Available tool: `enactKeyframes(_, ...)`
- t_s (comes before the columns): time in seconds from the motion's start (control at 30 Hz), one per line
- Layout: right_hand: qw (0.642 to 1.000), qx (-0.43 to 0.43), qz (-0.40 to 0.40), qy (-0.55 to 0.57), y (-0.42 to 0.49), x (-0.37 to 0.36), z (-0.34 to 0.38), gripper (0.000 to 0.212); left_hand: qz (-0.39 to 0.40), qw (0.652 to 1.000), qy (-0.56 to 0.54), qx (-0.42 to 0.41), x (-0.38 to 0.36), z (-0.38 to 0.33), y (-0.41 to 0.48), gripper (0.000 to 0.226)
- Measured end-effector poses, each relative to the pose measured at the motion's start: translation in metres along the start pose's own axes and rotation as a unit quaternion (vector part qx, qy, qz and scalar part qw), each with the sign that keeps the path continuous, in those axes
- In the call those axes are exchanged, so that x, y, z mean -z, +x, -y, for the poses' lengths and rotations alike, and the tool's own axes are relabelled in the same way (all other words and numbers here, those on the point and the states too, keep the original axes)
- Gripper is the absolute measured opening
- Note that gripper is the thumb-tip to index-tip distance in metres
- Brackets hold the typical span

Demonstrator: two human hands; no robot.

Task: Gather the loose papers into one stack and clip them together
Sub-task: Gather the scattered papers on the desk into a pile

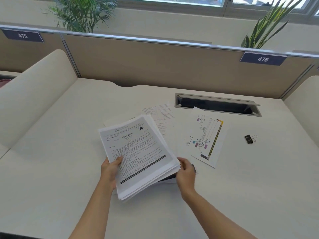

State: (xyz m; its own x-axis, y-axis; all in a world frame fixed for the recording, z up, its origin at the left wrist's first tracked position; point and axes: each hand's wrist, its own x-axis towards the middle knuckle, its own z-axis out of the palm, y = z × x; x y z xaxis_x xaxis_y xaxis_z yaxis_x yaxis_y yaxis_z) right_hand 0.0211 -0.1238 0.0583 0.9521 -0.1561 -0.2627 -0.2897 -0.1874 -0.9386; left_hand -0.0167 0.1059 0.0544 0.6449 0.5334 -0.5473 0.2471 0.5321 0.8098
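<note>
Head view: a stack of papers (138,152) is held above the desk (51,169), its left edge pinched in the left grip (110,168) and its right edge clasped by the right grip (185,171). Further right, a colour-printed sheet (207,138) and a black binder clip (250,139) are seen lying on the desk.

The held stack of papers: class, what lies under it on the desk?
Under the stack, a pale printed sheet pokes out behind, and something dark shows below. How far either extends is hidden.

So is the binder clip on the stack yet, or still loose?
Still loose. The black binder clip lies alone on the desk, right of the diagram sheet, apart from the paper stack that both hands hold.
</note>
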Motion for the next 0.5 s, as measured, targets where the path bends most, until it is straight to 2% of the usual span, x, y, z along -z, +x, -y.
enactKeyframes(0.1, 0.989, -0.061, -0.083, 0.107, 0.024, 0.022, 0.007, 0.022, 0.015, 0.999, 0.033, -0.013, -0.018, 0.003, 0.002, 0.031)
enactKeyframes(0.17, 0.991, -0.071, -0.075, 0.080, 0.037, 0.033, 0.008, 0.025, 0.025, 0.998, 0.058, -0.028, -0.032, 0.007, 0.004, 0.035)
enactKeyframes(0.27, 0.994, -0.050, -0.016, -0.091, 0.050, 0.040, 0.004, 0.035, 0.032, 0.992, 0.104, -0.060, -0.055, 0.012, 0.006, 0.034)
enactKeyframes(0.37, 0.954, -0.018, 0.018, -0.297, 0.051, 0.039, -0.002, 0.068, 0.037, 0.982, 0.165, -0.088, -0.074, 0.018, 0.009, 0.034)
enactKeyframes(0.5, 0.923, 0.004, 0.043, -0.382, 0.045, 0.032, -0.005, 0.092, -0.004, 0.944, 0.306, -0.121, -0.094, 0.024, 0.013, 0.048)
